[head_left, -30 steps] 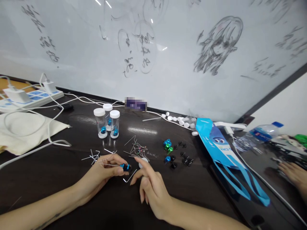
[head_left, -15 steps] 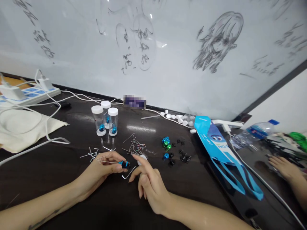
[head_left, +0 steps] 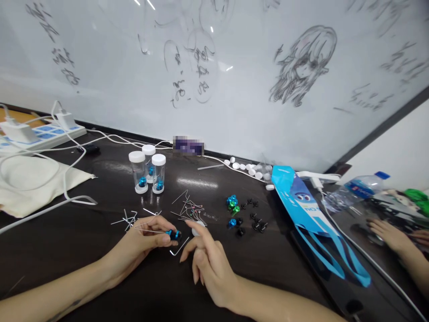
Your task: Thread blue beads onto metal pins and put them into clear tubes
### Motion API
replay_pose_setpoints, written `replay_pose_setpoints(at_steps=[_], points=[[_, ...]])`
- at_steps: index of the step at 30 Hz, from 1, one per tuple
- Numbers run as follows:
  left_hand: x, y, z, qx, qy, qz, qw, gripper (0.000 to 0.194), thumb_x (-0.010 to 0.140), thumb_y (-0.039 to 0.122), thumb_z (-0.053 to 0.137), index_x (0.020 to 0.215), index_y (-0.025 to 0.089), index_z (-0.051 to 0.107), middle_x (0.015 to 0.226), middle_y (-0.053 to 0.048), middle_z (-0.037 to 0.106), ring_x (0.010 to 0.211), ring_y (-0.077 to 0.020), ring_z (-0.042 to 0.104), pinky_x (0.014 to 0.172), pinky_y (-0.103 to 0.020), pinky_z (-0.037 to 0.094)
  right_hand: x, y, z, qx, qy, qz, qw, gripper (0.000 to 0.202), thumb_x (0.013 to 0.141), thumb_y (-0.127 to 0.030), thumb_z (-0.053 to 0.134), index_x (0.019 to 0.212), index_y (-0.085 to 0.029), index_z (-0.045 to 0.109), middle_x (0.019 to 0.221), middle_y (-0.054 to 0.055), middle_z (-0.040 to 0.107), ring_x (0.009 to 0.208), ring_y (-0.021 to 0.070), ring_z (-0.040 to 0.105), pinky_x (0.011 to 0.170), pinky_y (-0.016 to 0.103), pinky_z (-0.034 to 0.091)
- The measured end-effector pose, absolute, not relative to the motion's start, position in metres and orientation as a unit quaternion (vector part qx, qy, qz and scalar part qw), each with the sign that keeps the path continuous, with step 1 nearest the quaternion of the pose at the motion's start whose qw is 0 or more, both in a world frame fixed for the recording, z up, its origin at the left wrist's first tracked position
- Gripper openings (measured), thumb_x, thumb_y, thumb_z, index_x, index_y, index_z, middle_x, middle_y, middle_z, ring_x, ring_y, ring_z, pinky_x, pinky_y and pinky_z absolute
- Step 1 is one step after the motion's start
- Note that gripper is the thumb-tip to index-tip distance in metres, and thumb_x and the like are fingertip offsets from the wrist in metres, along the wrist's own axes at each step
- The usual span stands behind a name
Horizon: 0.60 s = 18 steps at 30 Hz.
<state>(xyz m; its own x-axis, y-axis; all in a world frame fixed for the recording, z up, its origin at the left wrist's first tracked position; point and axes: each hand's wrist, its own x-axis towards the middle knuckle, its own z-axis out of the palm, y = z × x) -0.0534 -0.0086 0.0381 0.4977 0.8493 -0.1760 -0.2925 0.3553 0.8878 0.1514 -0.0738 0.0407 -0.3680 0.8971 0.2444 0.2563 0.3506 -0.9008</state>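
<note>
Between the thumb and fingers of my left hand (head_left: pixel 144 241) is a small blue and black metal part (head_left: pixel 173 234). A thin bent wire (head_left: pixel 147 230) runs back from it across the same hand. My right hand (head_left: pixel 216 273) hovers just to the right, fingers apart and holding nothing. Partly behind its index finger lies a white round cap (head_left: pixel 198 227). An L-shaped hex key (head_left: pixel 179 247) rests on the table between the hands. Beyond them is a loose pile of thin wires with small coloured beads (head_left: pixel 191 208). More hex keys (head_left: pixel 127 220) lie left of my left hand.
Three clear tubes with white caps (head_left: pixel 137 172) stand behind, blue parts inside. Blue and green parts (head_left: pixel 232 202) and black screws (head_left: pixel 258 222) lie right. Farther right are a blue package (head_left: pixel 291 197), a bottle (head_left: pixel 363 185) and another person's hand (head_left: pixel 389 232). A power strip (head_left: pixel 43 134) sits left.
The view has tilted slightly, so the tabletop things sit a little lower. My hands keep nearly the same pose. The other person's hand at the right has shifted slightly.
</note>
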Motion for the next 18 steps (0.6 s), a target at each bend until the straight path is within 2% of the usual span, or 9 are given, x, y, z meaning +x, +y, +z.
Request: replay_pose_setpoints(at_steps=[2, 6, 9, 13, 18], points=[[-0.0529, -0.0083, 0.0379, 0.427, 0.327, 0.377, 0.754, 0.015, 0.067, 0.015, 0.083, 0.080, 0.018, 0.076, 0.074, -0.001, 0.074, 0.073, -0.0153, 0.070, 0.072, -0.022, 0.051, 0.1516, -0.0735, 0.0405, -0.400, -0.730, 0.402, 0.382, 0.049, 0.100, -0.053, 0.029, 0.141, -0.027, 0.035, 0.082, 0.002, 0.065, 0.042, 0.0059, 0.048, 0.039, 0.016, 0.038], [-0.0527, -0.0083, 0.0385, 0.421, 0.331, 0.378, 0.755, 0.016, 0.065, 0.016, 0.084, 0.078, 0.019, 0.076, 0.073, -0.001, 0.074, 0.072, -0.0153, 0.070, 0.072, -0.023, 0.052, 0.1516, -0.0738, 0.0405, -0.405, -0.725, 0.397, 0.392, 0.050, 0.100, -0.052, 0.030, 0.143, -0.027, 0.032, 0.084, 0.002, 0.066, 0.042, 0.0060, 0.048, 0.039, 0.017, 0.039], [-0.0524, -0.0084, 0.0396, 0.422, 0.328, 0.377, 0.756, 0.015, 0.065, 0.016, 0.084, 0.078, 0.018, 0.076, 0.071, -0.001, 0.074, 0.070, -0.0146, 0.069, 0.071, -0.022, 0.052, 0.1515, -0.0741, 0.0398, -0.408, -0.735, 0.387, 0.378, 0.044, 0.101, -0.047, 0.031, 0.140, -0.027, 0.037, 0.080, 0.001, 0.066, 0.042, 0.0063, 0.048, 0.042, 0.018, 0.041], [-0.0529, -0.0089, 0.0400, 0.418, 0.331, 0.377, 0.758, 0.016, 0.065, 0.016, 0.084, 0.078, 0.019, 0.076, 0.070, -0.001, 0.074, 0.069, -0.0142, 0.069, 0.071, -0.022, 0.052, 0.1519, -0.0742, 0.0381, -0.407, -0.737, 0.381, 0.382, 0.049, 0.101, -0.048, 0.031, 0.145, -0.026, 0.030, 0.082, 0.001, 0.066, 0.043, 0.0072, 0.049, 0.046, 0.020, 0.044], [-0.0549, -0.0084, 0.0369, 0.425, 0.326, 0.373, 0.758, 0.014, 0.068, 0.014, 0.082, 0.080, 0.019, 0.076, 0.073, -0.001, 0.074, 0.073, -0.0151, 0.070, 0.071, -0.021, 0.051, 0.1524, -0.0743, 0.0381, -0.407, -0.747, 0.375, 0.368, 0.049, 0.101, -0.049, 0.030, 0.144, -0.025, 0.030, 0.082, 0.001, 0.065, 0.044, 0.0077, 0.050, 0.048, 0.021, 0.045]])
